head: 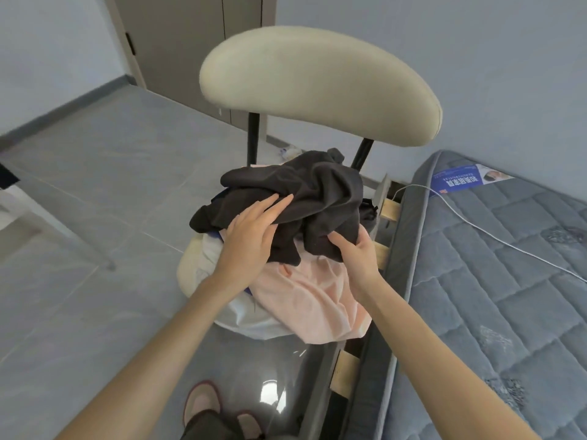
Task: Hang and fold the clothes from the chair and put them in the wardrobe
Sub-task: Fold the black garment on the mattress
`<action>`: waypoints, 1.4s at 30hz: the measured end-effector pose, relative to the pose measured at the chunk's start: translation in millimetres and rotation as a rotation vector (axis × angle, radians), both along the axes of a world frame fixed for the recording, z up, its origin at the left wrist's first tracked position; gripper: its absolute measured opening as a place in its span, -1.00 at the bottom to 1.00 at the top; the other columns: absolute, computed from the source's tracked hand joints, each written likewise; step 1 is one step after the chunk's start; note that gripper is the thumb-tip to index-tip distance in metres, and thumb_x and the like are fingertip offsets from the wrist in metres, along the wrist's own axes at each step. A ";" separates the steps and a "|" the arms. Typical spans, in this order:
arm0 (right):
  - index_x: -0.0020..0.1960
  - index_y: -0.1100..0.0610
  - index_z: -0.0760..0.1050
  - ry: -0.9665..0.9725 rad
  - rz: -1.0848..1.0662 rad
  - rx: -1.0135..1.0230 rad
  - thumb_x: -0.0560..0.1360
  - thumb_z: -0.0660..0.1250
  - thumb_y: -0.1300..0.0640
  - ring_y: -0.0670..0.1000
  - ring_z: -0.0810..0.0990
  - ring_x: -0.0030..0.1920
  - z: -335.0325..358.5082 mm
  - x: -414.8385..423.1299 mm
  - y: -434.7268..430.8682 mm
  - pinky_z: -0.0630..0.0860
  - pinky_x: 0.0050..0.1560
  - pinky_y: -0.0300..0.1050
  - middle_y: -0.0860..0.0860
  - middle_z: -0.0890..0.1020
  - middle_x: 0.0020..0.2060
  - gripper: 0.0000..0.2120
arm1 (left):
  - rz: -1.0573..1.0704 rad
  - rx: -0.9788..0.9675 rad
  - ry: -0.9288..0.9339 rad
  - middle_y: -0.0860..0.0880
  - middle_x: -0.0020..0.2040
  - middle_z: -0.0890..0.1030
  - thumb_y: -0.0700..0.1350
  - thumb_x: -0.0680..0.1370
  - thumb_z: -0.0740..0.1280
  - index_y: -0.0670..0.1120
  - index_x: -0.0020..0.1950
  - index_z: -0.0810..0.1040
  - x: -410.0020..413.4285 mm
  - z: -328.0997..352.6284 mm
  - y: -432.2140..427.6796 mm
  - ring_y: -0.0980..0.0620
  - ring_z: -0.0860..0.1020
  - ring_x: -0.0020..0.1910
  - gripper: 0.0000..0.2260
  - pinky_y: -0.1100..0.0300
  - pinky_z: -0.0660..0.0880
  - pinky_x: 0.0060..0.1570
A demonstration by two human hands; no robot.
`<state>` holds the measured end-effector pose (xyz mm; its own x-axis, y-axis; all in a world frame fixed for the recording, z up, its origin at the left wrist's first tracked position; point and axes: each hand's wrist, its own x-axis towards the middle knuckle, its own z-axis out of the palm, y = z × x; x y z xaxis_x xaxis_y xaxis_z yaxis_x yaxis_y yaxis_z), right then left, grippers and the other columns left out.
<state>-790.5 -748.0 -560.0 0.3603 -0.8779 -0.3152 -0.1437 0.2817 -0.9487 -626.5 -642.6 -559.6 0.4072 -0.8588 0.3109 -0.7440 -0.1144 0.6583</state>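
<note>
Left hand (251,231) flat on crumpled dark garment (317,192); right hand (359,254) pinches its edge; padded cream chair (317,84).

Soft, even light, fairly bright, no hard shadows. Glossy floor (95,185) shows white glare patches at bottom centre. Blacks crush on the dark garment (301,192), folds barely readable; faint shadow beneath it on the pink cloth (311,290). Upper centre, chair backrest (317,87) slightly soft, mild overall compression smear. Strong wide-angle bend: door frame (127,42) upper left leans, mattress (508,265) edge at right curves.
</note>
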 end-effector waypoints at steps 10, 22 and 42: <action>0.38 0.09 0.34 -0.085 0.172 -0.355 0.57 0.30 0.20 -0.04 0.57 0.16 97.6 -58.4 18.9 0.55 0.17 -0.10 -0.03 0.58 0.18 -0.60 | 0.145 0.003 0.024 -0.01 0.43 0.38 -0.13 0.64 0.18 0.06 0.55 0.14 -51.9 61.4 87.3 -0.08 0.42 0.31 -0.51 0.02 0.40 0.24; 0.26 0.04 0.46 -0.064 0.605 -0.811 0.61 0.23 0.21 -0.15 0.59 0.10 260.8 -141.0 110.3 0.54 0.14 -0.20 -0.08 0.61 0.11 -0.75 | 0.082 -0.144 -0.017 0.04 0.50 0.25 -0.07 0.65 0.16 0.01 0.56 0.11 -139.9 206.5 158.6 0.10 0.20 0.48 -0.52 0.33 0.10 0.34; 0.02 0.22 0.58 -0.006 0.556 -1.123 0.53 0.37 0.16 -0.04 0.59 -0.12 327.0 -191.6 163.1 0.54 -0.10 -0.18 0.07 0.63 -0.12 -0.86 | 0.065 -0.331 0.104 0.00 -0.01 0.61 -0.08 0.58 0.31 -0.06 0.07 0.58 -199.0 289.9 195.5 0.04 0.57 0.00 -0.88 0.11 0.55 0.07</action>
<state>-982.1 -584.8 -232.9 0.7667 -0.3893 0.5106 0.0212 -0.7795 -0.6261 -825.5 -447.1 -269.7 0.5020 -0.6894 0.5222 -0.6694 0.0726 0.7393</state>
